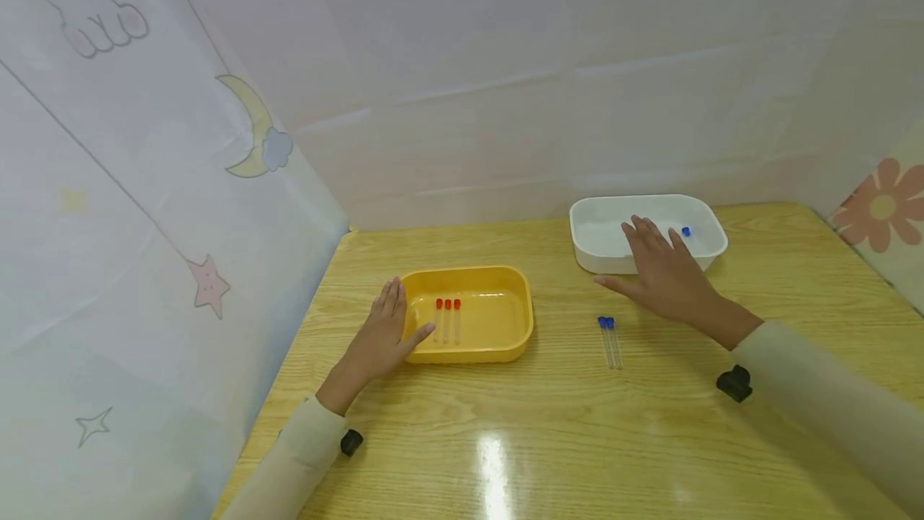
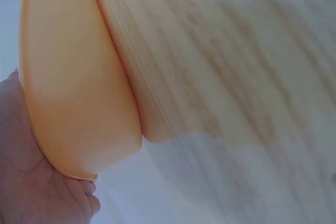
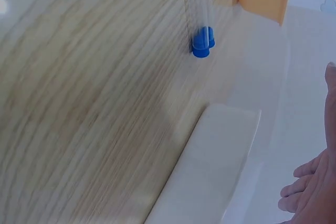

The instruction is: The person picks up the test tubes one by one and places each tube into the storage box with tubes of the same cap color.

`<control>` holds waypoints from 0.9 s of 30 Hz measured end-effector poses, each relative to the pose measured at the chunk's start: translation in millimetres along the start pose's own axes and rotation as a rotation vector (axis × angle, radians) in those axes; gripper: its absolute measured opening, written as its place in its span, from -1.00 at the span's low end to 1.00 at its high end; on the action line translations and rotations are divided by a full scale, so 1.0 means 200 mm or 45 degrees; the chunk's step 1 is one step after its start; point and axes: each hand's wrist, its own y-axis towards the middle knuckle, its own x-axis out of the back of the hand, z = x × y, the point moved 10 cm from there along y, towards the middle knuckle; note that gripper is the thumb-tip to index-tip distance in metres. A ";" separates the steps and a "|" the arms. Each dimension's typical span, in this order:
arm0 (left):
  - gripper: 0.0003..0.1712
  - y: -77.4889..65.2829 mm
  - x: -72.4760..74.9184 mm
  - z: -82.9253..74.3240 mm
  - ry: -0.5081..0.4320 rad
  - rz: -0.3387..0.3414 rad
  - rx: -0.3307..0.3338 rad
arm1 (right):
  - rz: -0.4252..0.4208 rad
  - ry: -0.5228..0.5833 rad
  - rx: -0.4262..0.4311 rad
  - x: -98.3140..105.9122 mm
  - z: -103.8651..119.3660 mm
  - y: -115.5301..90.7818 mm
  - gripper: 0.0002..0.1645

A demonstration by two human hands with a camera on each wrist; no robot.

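My left hand (image 1: 382, 337) rests against the left end of a yellow tray (image 1: 525, 319), its fingers straight along the side and the thumb over the near rim. Inside that tray lie three clear tubes with red caps (image 1: 447, 304). Above the near edge of a white tray (image 1: 593, 259) hovers my right hand (image 1: 667, 279), fingers spread and holding nothing. A blue cap (image 1: 686, 231) shows inside the white tray; the rest of that tube cannot be made out. On the table between the trays, two clear tubes with blue caps (image 1: 606, 322) lie side by side, also seen in the right wrist view.
Both trays stand on a light wood-grain table (image 1: 433, 432). Pale cloth wall coverings (image 1: 462, 103) with printed drawings rise behind the table and at its left and right sides. A black wrist device (image 1: 735, 383) sits under the right sleeve.
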 end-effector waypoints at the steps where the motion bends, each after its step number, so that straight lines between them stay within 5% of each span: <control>1: 0.12 0.00 0.00 0.00 0.001 -0.001 -0.001 | -0.003 0.007 -0.006 0.01 -0.01 0.00 0.31; 14: 0.12 0.00 0.01 -0.01 0.001 0.004 0.002 | -0.183 0.098 0.015 0.09 -0.12 -0.02 0.27; 27: 0.12 0.01 -0.01 0.00 0.014 -0.004 -0.004 | -0.161 0.075 -0.065 0.11 -0.27 -0.02 0.26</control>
